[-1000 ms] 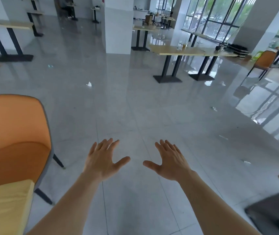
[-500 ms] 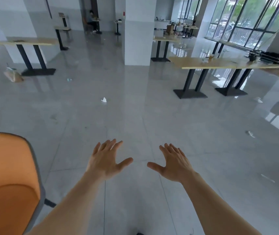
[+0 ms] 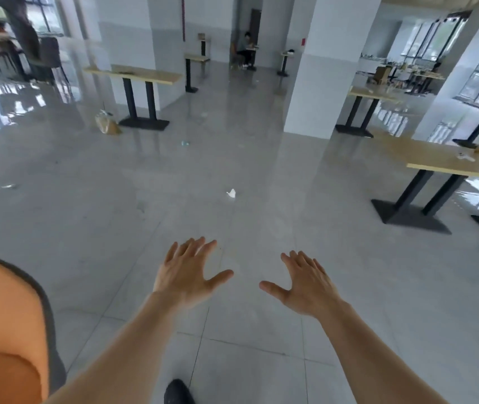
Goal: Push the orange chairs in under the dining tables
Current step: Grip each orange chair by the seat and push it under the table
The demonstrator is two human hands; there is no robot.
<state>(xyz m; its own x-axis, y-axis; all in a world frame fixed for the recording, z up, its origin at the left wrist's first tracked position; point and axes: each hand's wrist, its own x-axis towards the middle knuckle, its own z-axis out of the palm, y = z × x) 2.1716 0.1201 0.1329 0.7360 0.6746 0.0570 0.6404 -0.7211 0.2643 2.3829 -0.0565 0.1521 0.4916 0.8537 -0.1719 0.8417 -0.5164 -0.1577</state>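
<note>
An orange chair (image 3: 2, 325) with a grey edge fills the bottom left corner; only its backrest and part of the seat show. My left hand (image 3: 187, 275) hovers open over the grey floor, well to the right of that chair and not touching it. My right hand (image 3: 305, 282) is open beside it, palm down, holding nothing. A wooden dining table (image 3: 448, 158) on black legs stands at the right. Another dining table (image 3: 136, 73) stands far left of centre.
A white pillar (image 3: 325, 71) rises centre right, with a table (image 3: 375, 93) behind it. A scrap of white paper (image 3: 231, 194) and a brown bag (image 3: 107, 123) lie on the floor. Dark chairs (image 3: 49, 56) stand at the far left. A person sits far back (image 3: 245, 51).
The view has swung left: the tables on the right slid toward the frame's right edge and the left table came into view. Both hands stay open in front.
</note>
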